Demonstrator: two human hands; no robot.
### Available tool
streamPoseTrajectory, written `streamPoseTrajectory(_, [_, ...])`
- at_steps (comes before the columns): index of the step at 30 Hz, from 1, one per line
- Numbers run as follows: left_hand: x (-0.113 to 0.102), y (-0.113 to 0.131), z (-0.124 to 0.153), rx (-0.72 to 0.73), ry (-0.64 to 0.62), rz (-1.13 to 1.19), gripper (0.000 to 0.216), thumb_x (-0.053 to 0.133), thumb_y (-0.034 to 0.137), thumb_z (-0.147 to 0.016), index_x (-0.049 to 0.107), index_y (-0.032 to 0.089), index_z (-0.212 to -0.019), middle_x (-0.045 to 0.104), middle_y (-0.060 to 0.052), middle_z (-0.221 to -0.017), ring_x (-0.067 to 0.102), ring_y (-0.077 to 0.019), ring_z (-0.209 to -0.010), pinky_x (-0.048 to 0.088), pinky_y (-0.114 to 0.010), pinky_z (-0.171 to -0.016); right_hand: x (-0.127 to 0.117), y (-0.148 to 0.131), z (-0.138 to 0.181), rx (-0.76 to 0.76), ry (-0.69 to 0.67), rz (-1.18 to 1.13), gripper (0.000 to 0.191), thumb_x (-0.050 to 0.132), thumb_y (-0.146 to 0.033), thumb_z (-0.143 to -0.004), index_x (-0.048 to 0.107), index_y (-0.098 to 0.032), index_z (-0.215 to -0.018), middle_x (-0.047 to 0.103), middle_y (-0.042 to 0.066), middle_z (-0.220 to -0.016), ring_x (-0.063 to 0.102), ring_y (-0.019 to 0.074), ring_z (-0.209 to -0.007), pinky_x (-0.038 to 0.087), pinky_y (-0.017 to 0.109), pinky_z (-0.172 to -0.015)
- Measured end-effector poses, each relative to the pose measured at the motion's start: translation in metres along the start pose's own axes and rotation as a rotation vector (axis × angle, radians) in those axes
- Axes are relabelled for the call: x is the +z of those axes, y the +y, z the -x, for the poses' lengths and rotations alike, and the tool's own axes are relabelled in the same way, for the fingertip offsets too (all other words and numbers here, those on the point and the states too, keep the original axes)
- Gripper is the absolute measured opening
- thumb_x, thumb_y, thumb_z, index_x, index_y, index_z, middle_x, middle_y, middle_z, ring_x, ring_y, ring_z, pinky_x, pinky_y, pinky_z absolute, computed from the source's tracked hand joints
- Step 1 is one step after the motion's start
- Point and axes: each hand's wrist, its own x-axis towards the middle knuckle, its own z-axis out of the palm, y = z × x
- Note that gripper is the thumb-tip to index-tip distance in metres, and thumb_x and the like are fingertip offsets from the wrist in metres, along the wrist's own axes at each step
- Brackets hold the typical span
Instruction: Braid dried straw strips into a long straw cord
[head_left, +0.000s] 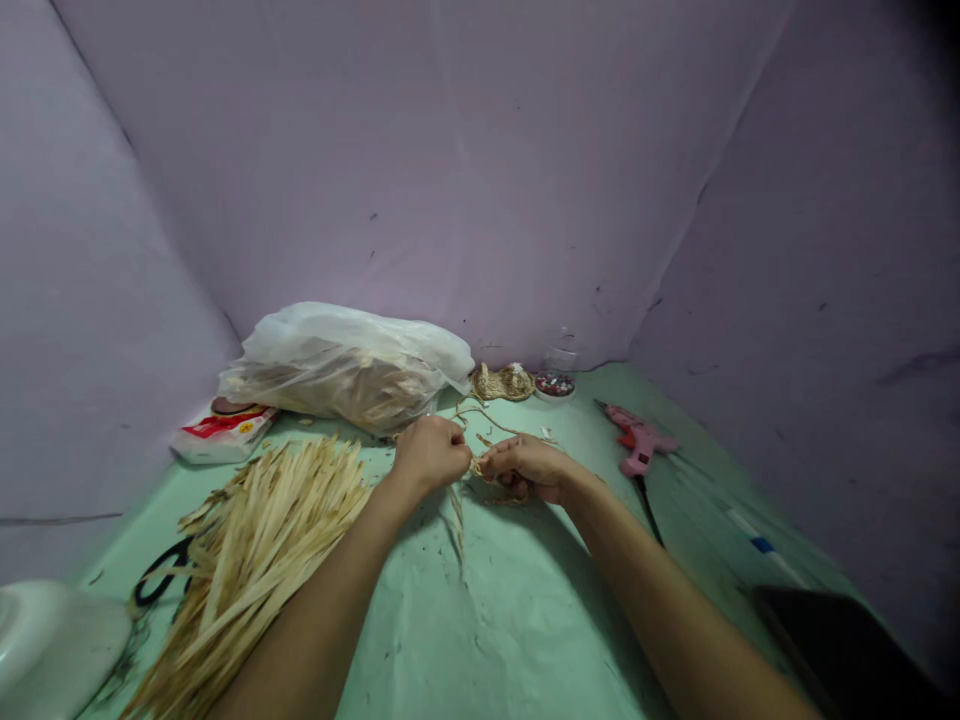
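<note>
My left hand (430,452) and my right hand (525,466) meet over the pale green table (487,620), both closed on a thin twisted straw cord (475,465). Loose ends of the cord curl up toward the back (480,412), and one strand hangs down between the hands (457,520). A large pile of flat dried straw strips (255,540) lies just left of my left forearm.
A clear plastic bag of straw (352,365) sits at the back, with a red and white packet (221,430) beside it. A small woven straw piece (502,382), a dish of beads (555,384) and a pink glue gun (637,440) lie to the right. Purple fabric walls surround the table.
</note>
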Motion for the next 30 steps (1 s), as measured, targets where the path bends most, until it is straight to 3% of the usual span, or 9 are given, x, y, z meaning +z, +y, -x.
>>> streamPoseTrajectory(5, [0.001,0.000,0.000,-0.035,0.066,0.044,0.025,0.044,0.026,-0.063,0.068,0.021,-0.068,0.066,-0.003,-0.073,0.056,-0.0158,-0.069,0.032,-0.023,-0.056,-0.003,0.001,0.002,-0.072,0.012,0.061,0.004,0.062,-0.016,-0.052,0.059,-0.014,-0.055,0.041,-0.007,-0.036,0.025,0.0026,-0.033,0.013,0.017,-0.031])
streamPoseTrajectory(12, [0.007,0.002,-0.001,-0.155,0.115,0.091,0.024,0.045,0.027,-0.063,0.068,0.021,-0.069,0.066,-0.005,-0.074,0.056,-0.0166,-0.070,0.032,-0.023,-0.056,-0.003,0.000,0.002,-0.099,-0.062,-0.003,0.006,0.060,-0.014,-0.053,0.057,-0.014,-0.059,0.060,-0.001,-0.055,0.033,0.0021,-0.036,0.015,0.015,-0.031])
streamPoseTrajectory(16, [0.008,0.002,-0.001,-0.186,0.133,0.125,0.024,0.044,0.027,-0.064,0.067,0.021,-0.068,0.065,-0.004,-0.073,0.056,-0.0169,-0.070,0.031,-0.023,-0.055,-0.005,0.001,0.000,-0.054,-0.018,-0.085,0.011,0.060,-0.012,-0.051,0.057,-0.013,-0.062,0.052,-0.004,-0.047,0.029,0.0018,-0.034,0.012,0.015,-0.031])
streamPoseTrajectory(19, [0.009,-0.001,-0.002,-0.206,0.139,0.128,0.023,0.045,0.027,-0.063,0.067,0.020,-0.065,0.065,-0.004,-0.071,0.055,-0.0173,-0.068,0.030,-0.023,-0.053,-0.003,0.000,0.001,-0.029,0.086,-0.153,0.017,0.062,-0.010,-0.049,0.051,-0.015,-0.061,0.046,-0.007,-0.041,0.027,0.0021,-0.032,0.011,0.016,-0.032])
streamPoseTrajectory(21, [0.010,-0.004,-0.004,-0.246,0.136,0.131,0.022,0.046,0.026,-0.061,0.067,0.020,-0.064,0.064,-0.005,-0.068,0.054,-0.0168,-0.065,0.029,-0.023,-0.052,0.000,-0.002,0.003,-0.100,0.146,-0.187,0.023,0.063,-0.010,-0.047,0.045,-0.017,-0.058,0.044,-0.009,-0.040,0.027,0.0021,-0.032,0.012,0.016,-0.033])
streamPoseTrajectory(24, [0.013,-0.011,-0.009,-0.284,0.095,0.190,0.021,0.048,0.024,-0.058,0.067,0.018,-0.063,0.060,-0.004,-0.062,0.051,-0.0149,-0.059,0.029,-0.022,-0.051,0.003,-0.004,0.006,-0.278,0.111,-0.201,0.027,0.066,-0.010,-0.046,0.040,-0.017,-0.052,0.047,-0.007,-0.043,0.032,0.0021,-0.036,0.016,0.016,-0.035])
streamPoseTrajectory(30, [0.019,-0.010,-0.013,-0.136,0.040,0.410,0.021,0.046,0.022,-0.056,0.065,0.013,-0.056,0.051,-0.001,-0.048,0.047,-0.0123,-0.052,0.031,-0.021,-0.049,0.001,-0.007,0.004,-0.410,0.169,-0.267,0.015,0.067,-0.013,-0.046,0.061,-0.014,-0.059,0.057,-0.003,-0.052,0.045,0.0052,-0.046,0.032,0.018,-0.045])
